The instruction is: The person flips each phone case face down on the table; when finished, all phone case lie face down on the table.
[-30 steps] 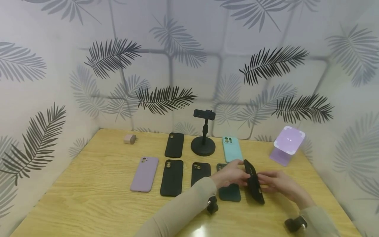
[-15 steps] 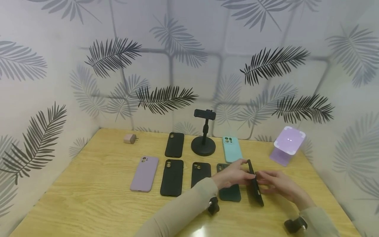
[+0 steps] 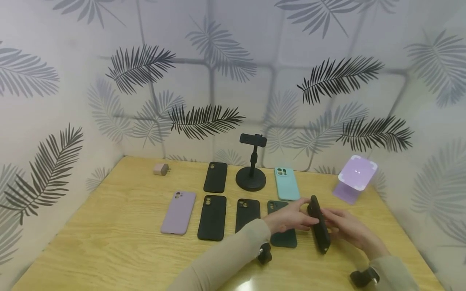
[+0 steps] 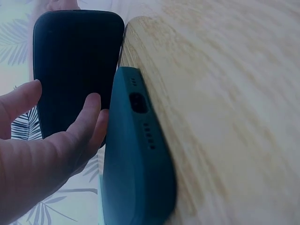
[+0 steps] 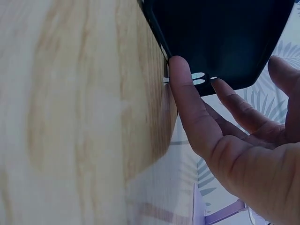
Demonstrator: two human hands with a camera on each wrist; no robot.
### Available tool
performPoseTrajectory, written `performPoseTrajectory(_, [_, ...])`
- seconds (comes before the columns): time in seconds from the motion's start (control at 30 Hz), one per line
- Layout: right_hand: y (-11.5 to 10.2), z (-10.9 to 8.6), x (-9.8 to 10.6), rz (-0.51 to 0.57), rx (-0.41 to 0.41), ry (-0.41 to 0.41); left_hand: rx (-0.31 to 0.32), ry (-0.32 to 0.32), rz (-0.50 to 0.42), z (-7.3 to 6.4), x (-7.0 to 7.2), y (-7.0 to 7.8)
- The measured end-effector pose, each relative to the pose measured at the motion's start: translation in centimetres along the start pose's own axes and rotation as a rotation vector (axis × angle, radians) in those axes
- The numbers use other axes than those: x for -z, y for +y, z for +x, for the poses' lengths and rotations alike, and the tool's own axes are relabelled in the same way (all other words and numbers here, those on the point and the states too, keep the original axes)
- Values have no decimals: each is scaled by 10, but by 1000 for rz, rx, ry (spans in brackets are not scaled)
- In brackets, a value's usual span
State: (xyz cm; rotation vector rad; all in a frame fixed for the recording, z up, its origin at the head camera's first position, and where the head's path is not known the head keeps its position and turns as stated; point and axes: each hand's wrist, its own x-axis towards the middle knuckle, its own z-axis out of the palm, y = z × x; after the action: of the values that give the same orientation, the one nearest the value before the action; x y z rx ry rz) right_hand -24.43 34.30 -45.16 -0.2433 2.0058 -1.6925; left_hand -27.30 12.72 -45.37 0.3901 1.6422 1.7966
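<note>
A black phone case stands on its long edge on the table between my two hands, tilted slightly. My left hand holds it from the left, thumb at one edge and fingers on its flat face. From the other side my right hand holds it, fingertips beside the camera cutouts and the hollow inside of the case facing that wrist. A dark green phone case lies under my left hand, partly covered by it.
Left of my hands lie several more phone cases: black, another black, lilac. Behind are a further black case, a black phone stand, a turquoise case, a purple stand and a charger plug.
Both hands have kept hold of the black phone case while it turned about its upright axis, its edge now facing the head camera more. It has shifted slightly right.
</note>
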Motion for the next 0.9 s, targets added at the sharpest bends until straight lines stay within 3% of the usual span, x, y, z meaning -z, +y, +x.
performPoseTrajectory(0.43, [2,0,1,-14,-4,43,49,-67,110,-2,1,3])
performPoseTrajectory(0.57, [4,-1,4,3,-5,6,74,-57,122,-4,1,2])
performPoseTrajectory(0.9, [5,-6,13,-76,-25,114,77,-9,117,-4,2,2])
